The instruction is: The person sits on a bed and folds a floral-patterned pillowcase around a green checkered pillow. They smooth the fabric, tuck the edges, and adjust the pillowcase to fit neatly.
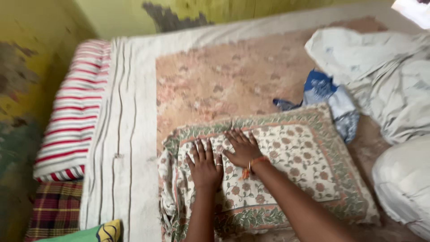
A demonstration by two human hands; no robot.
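1. Right now both hands lie flat on a folded floral cloth (286, 166), a cream piece with small brown flowers and a green and pink border, lying on the bed in the near middle of the view.
2. Left hand (204, 165): palm down, fingers spread and pointing far, pressed onto the left part of the folded cloth; a ring shows on one finger.
3. Right hand (243, 148): also palm down with fingers spread, just beside the left hand and slightly farther away; an orange thread band sits at its wrist. Neither hand grips or pinches anything.
4. Under the folded cloth lies a faded pinkish patterned bedsheet (233, 76), spread over the mattress.
5. To the left runs a pale grey striped sheet (121, 134), and beyond it, at the bed's left edge, a red-and-white striped bolster (74, 116).
6. Near left, a dark plaid cloth (56, 208) and the corner of a green and yellow cushion (96, 233) show.
7. Right of the folded cloth, touching its far right corner, is a crumpled blue and white cloth (329, 101).
8. Far right lies a heap of rumpled whitish bedding (385, 76), and near right a plain white bundle (403, 183).
9. A worn yellow-green wall (116, 13) stands behind the bed.
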